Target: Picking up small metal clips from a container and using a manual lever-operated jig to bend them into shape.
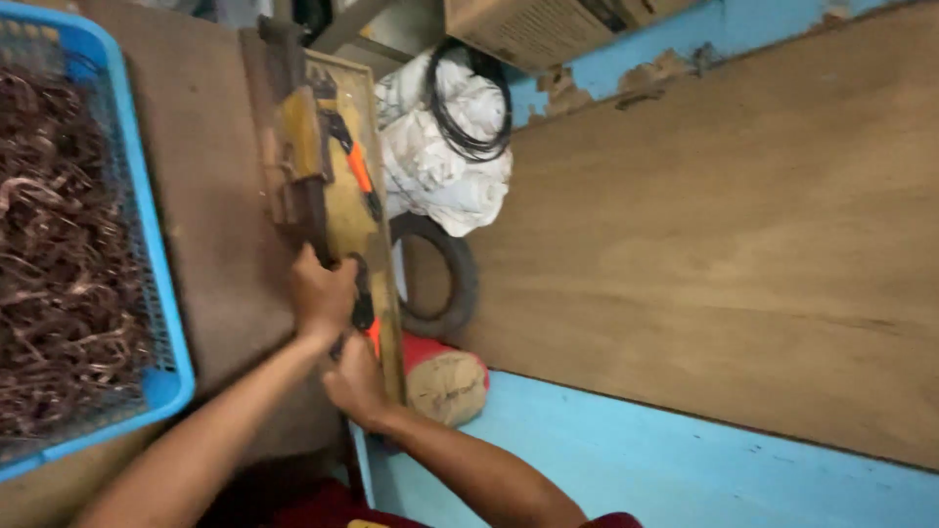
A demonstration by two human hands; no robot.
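Brown worktop [225, 254]; blue mesh basket [156, 293] at 9 o'clock. Left hand [321, 293] curled round dark lever [311, 220] of wooden jig [293, 147]. Right hand [354, 383] closed on orange-handled tool [367, 318]. Plywood wall [704, 225], blue-painted surface [636, 460] at 5 o'clock

Broad brown plywood panel [724, 235] against a chipped blue wall [675, 469], perhaps dimly lit.

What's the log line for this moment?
left hand: grips dark tool on board | right hand: at board's near end, by orange handle | blue basket: left, brown strips
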